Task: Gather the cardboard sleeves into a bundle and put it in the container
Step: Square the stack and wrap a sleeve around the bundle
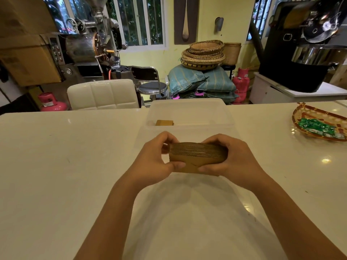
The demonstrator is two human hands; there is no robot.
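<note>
Brown cardboard sleeves (197,156), ridged edges darker. Container (187,113) translucent white; tan piece (164,122) inside. Table (56,156) glossy cream-white. Far right: woven tray (300,117) red-brown, tan lattice, holding green packets (319,127).

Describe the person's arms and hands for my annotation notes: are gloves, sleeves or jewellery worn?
Both forearms are bare up to the frame's bottom edge, no sleeves showing. The left hand and right hand wear no gloves, and no rings, watch or bracelets are visible. Nails look short and unpainted.

text: none readable | pink gas cylinder (241,79): marking too blurred | cardboard box (28,61): print too blurred to read
</note>
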